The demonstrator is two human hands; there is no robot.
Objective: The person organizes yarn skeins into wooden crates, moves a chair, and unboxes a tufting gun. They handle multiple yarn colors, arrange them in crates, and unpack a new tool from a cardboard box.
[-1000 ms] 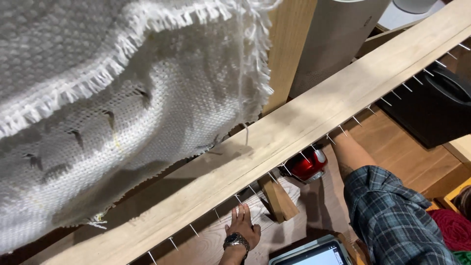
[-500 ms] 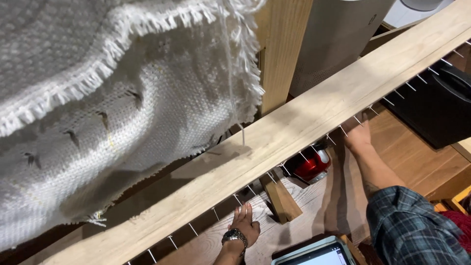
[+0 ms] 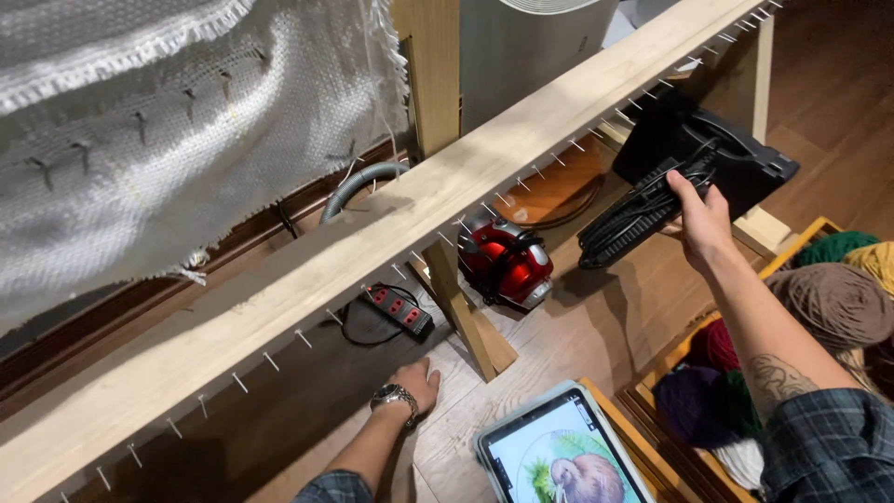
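My right hand [image 3: 703, 219] gripped the black case [image 3: 708, 154] by its near edge (fingers curled around). My left hand [image 3: 416, 382] lay flat and empty on the floor [image 3: 577, 345], a power strip [image 3: 399, 310] just beyond it.

Head view (sole camera), steep downward, close.

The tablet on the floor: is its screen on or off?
On. The tablet shows a lit colour picture of a round brown animal among green leaves.
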